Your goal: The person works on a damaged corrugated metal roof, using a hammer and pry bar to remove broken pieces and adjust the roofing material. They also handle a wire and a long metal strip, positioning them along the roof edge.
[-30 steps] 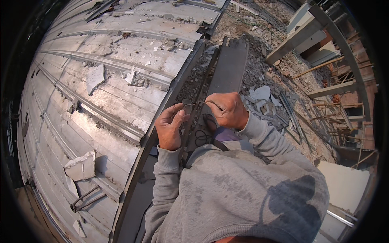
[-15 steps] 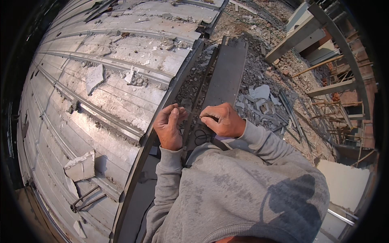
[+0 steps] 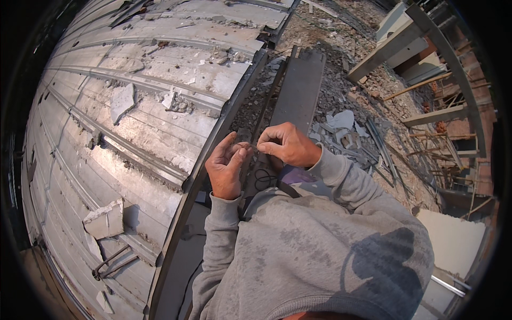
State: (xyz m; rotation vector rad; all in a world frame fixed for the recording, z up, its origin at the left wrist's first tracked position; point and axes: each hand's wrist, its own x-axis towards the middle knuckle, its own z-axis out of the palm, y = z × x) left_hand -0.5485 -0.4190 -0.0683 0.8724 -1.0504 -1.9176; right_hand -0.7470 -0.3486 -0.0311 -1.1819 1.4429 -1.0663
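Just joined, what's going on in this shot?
A person in a grey sweatshirt has both bare hands close together in front of the body. The right hand pinches a thin, wire-like piece; the left hand is right beside it, though its grip on the piece is too small to tell. To the left, a two-handled tool lies untouched on ribbed metal sheeting strewn with debris.

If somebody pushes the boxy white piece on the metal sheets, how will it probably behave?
The boxy white piece is probably brittle, as its edge looks ragged. Its flat faces make rolling unlikely. It might tip, since it rises from the metal sheets rather than lying flat.
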